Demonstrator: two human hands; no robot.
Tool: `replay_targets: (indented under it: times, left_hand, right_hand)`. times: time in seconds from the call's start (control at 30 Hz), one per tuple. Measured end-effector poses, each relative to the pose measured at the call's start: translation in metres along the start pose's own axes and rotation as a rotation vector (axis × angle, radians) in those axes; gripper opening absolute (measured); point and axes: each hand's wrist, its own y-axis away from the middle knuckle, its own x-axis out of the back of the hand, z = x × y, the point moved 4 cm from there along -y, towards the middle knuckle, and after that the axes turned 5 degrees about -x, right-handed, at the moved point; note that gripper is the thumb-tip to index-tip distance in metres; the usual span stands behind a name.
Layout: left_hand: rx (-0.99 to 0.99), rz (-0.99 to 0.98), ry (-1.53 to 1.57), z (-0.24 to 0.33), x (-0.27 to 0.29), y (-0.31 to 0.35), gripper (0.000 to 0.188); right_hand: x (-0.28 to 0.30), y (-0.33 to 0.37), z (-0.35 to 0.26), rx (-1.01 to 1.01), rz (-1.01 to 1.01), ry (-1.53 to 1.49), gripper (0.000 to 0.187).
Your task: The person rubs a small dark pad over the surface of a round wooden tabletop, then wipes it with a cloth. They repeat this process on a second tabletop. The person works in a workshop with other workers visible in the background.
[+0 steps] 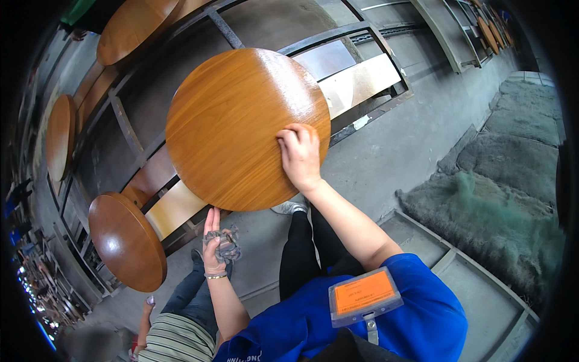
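A round wooden tabletop (241,114), glossy and orange-brown, lies in front of me on a metal frame. My right hand (300,155) rests on its upper face near the right edge, fingers curled and pressed together. Whatever may be under those fingers is hidden. At the tabletop's near edge is my left hand (213,244), its fingers pointing up toward the rim. A crumpled grey rag (225,246) is held in that hand, against the palm and thumb.
Dark metal rails (126,123) carry pale boards (362,84). More round tabletops, one reddish-brown (126,241), stand at left and far left. A person in a striped shirt (181,338) is at lower left. Greenish fuzzy matting (488,205) in metal-edged bays lies at right.
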Motion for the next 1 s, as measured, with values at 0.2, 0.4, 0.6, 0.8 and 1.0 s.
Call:
replay_targets:
  times: [0.2, 0.4, 0.6, 0.8, 1.0]
  left_hand:
    - [-0.080, 0.094, -0.013, -0.003, 0.001, 0.012, 0.088]
    - [-0.263, 0.501, -0.009, 0.002, 0.016, 0.017, 0.055]
    - [-0.453, 0.459, 0.037, 0.063, -0.033, -0.019, 0.047]
    - [-0.732, 0.474, -0.590, 0.126, -0.118, -0.160, 0.040]
    - [-0.839, 0.863, -1.404, 0.157, -0.148, -0.237, 0.037]
  right_hand:
    - [0.023, -0.007, 0.042, -0.332, 0.103, 0.116, 0.018]
    - [-0.004, -0.038, 0.025, -0.143, 0.018, 0.022, 0.012]
    - [0.056, -0.080, 0.152, -0.270, 0.210, 0.058, 0.016]
    - [0.117, -0.077, 0.175, -0.399, 0.137, -0.160, 0.013]
    - [0.145, -0.063, 0.224, -0.459, 0.112, -0.083, 0.015]
